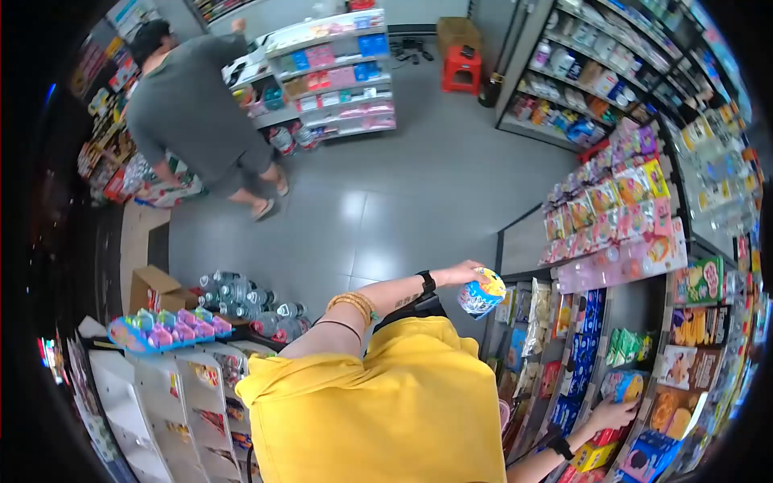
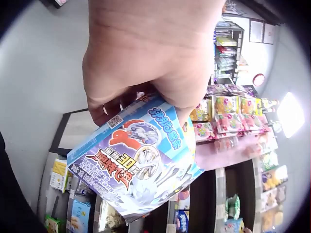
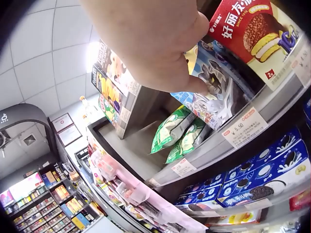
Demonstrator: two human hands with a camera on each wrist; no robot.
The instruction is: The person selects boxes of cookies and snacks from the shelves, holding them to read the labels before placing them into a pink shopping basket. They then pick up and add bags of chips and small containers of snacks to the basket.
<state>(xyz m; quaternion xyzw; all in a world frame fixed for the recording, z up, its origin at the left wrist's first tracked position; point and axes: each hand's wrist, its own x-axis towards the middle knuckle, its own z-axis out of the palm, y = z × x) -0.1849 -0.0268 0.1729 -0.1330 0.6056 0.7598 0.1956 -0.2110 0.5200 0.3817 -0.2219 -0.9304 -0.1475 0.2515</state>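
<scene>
My left hand [image 1: 465,275] [image 2: 150,58] is stretched out over the shelf top. It grips a blue and purple snack box [image 1: 481,293] [image 2: 136,165] from above, the box tilted in the air. My right hand [image 1: 612,414] [image 3: 150,43] reaches low into the snack shelf [image 3: 243,128]. Its fingertips hold a blue-and-white packet [image 1: 626,385] [image 3: 206,99] standing on that shelf. A red chocolate-pie box [image 3: 252,29] stands beside the packet, and green bags [image 1: 628,346] [image 3: 177,131] lie further along the same shelf.
A person in a grey shirt [image 1: 201,113] bends at a shelf across the aisle. Grey tiled floor [image 1: 386,209] lies open between the racks. A red stool [image 1: 462,68] stands far back; bundled water bottles [image 1: 241,302] and a cardboard box [image 1: 157,286] sit at left.
</scene>
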